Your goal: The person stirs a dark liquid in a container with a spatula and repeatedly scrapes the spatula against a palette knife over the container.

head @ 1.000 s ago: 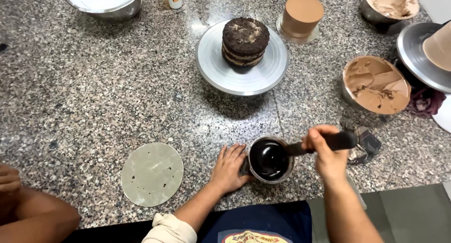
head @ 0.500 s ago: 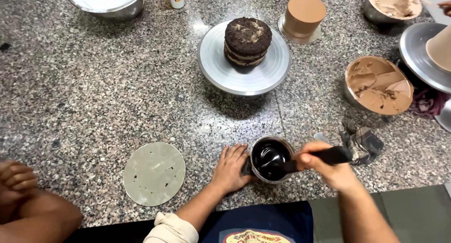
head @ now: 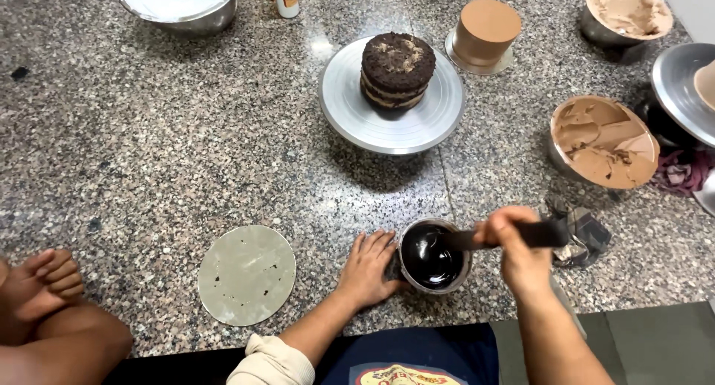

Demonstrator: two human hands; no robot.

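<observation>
A small metal bowl (head: pixel 462 275) of glossy dark chocolate sauce (head: pixel 430 257) sits near the front edge of the speckled granite counter (head: pixel 149 147). My left hand (head: pixel 368 266) lies flat against the bowl's left side, steadying it. Gripped in my right hand (head: pixel 519 252) is a black-handled spatula (head: pixel 547 234) whose blade dips into the sauce. Farther back, a dark layered chocolate cake (head: pixel 397 68) stands on a round metal turntable (head: pixel 357 117).
A grey round cake board (head: pixel 247 274) lies left of my hands. A bowl of brown frosting (head: pixel 602 141), a crumpled cloth (head: pixel 585 236), a smooth frosted cake (head: pixel 485 30), more bowls (head: pixel 624 11) and another person's bare foot (head: pixel 41 281) surround the area.
My right hand has shifted slightly right and down while moving the spatula in the sauce. The foot at the left has come further into view. The left hand stays on the bowl.
</observation>
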